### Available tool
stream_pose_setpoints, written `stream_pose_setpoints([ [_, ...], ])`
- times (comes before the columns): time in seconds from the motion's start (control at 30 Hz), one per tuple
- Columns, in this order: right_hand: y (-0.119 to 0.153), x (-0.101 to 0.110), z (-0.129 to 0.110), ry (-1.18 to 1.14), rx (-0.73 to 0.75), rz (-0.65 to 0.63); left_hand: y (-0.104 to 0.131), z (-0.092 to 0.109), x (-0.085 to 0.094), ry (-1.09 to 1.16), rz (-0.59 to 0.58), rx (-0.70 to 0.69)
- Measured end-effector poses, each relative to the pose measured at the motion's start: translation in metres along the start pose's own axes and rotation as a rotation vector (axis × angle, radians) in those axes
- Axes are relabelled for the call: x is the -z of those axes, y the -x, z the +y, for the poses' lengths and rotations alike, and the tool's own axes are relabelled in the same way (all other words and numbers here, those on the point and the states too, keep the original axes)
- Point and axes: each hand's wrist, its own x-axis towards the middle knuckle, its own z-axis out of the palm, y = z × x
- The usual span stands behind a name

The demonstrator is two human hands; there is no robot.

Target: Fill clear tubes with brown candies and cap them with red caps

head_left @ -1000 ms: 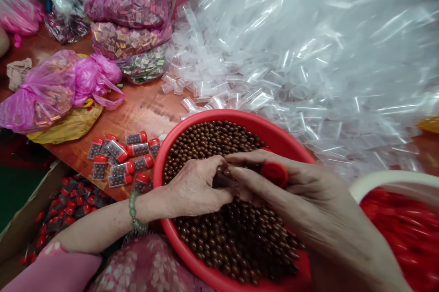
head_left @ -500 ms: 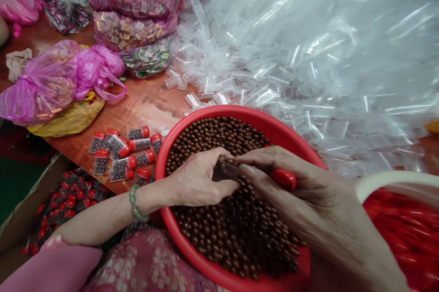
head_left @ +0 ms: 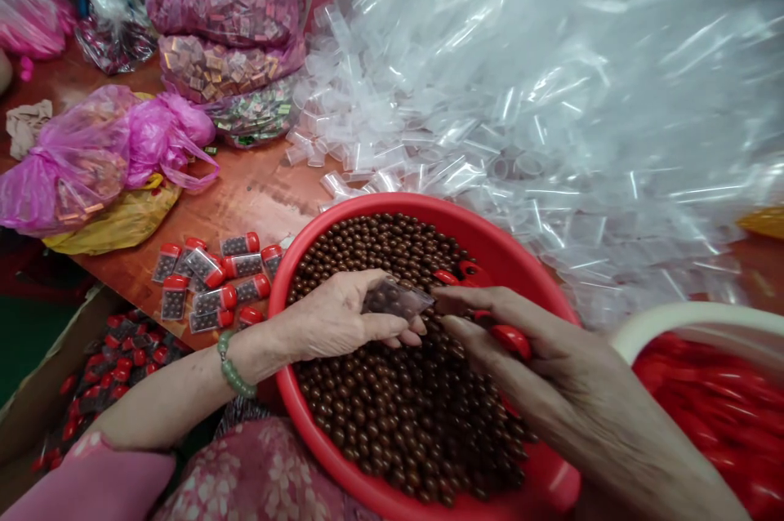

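Note:
My left hand (head_left: 349, 313) reaches in over a red basin (head_left: 422, 201) of shiny brown balls (head_left: 380, 398). It is closed around a small clear plastic container (head_left: 401, 300) with brown balls inside, its end pointing right. My right hand (head_left: 545, 374) is just beside that end, thumb and forefinger apart; its other fingers are hidden. Several red caps (head_left: 470, 271) show near the right hand. One red cap (head_left: 511, 340) shows between its thumb and forefinger; I cannot tell whether it is held or lies in the basin.
Filled red-capped containers (head_left: 211, 296) lie left of the basin, with more in a cardboard box (head_left: 55, 349) below. A large heap of clear empty tubes (head_left: 490, 96) spreads behind. A white-rimmed tub of red caps (head_left: 692, 313) stands right. Pink bags (head_left: 226, 2) sit back left.
My right hand's fingertips have drawn slightly away from the container, which now shows more fully in my left hand. The whole view has shifted a little.

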Motion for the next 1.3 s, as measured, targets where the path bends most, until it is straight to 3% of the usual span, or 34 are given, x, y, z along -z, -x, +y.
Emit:
stream_pose_setpoints([
  [0.27,-0.007,-0.006,-0.004,-0.044,0.231,-0.097,0.002,0.002,-0.002,-0.126,0.025,-0.059],
  [0.53,-0.002,-0.003,0.001,-0.086,0.186,0.027,0.000,0.003,-0.002,-0.024,0.010,-0.006],
  [0.7,-0.009,-0.010,0.000,-0.038,0.264,-0.076,0.001,0.001,0.000,-0.092,0.033,-0.039],
  [0.93,-0.012,-0.013,0.003,-0.014,0.354,-0.041,0.001,-0.002,-0.001,-0.114,-0.015,-0.093],
  [1.13,-0.013,-0.016,0.006,0.006,0.349,0.009,0.001,-0.005,0.001,-0.172,0.034,-0.029],
  [1.3,-0.019,-0.016,0.002,-0.104,0.350,0.004,0.000,-0.006,0.001,-0.085,-0.049,-0.098],
])
